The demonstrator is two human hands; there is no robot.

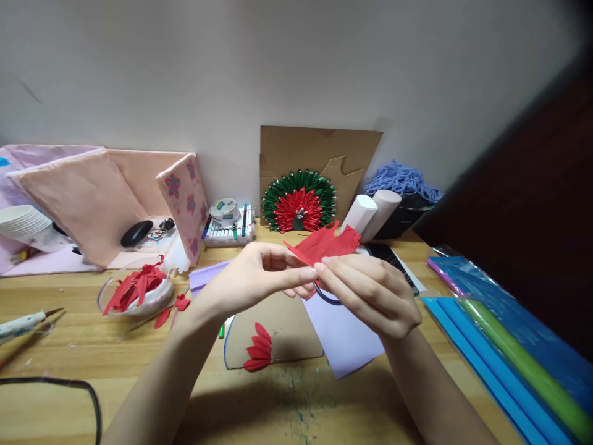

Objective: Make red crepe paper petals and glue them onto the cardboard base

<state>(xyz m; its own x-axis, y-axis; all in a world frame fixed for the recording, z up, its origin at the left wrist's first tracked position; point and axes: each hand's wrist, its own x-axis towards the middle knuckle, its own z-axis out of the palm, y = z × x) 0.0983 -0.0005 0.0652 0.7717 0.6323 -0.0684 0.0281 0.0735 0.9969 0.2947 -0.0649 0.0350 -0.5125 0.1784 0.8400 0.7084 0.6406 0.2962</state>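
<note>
Red paper [331, 244] clamped between the left hand [252, 275] and right hand [373, 293]

The tabletop [60, 346] spreads beneath the grip. Well to the left and beyond stands a peach box [69, 185]; well to the right lie blue rolls [486, 334]. Straight behind the grip, a tall board [319, 145] leans at the wall, with a green and red fan [299, 198] before its lower part. Below and nearer than the grip, cardboard [296, 330] lies flat. A lilac sheet [345, 334] lies below the right hand, partly hidden. Left of the grip sits a bowl [160, 301] of red scraps [139, 287]. The red paper rises above the grip, its lower edge between closed fingertips, both hands' tips almost meeting. Below them, red petals [259, 352] fan out on the cardboard's left part. A dark loop [327, 298] hangs just under the right fingertips; I cannot tell whether they hold it.
</note>
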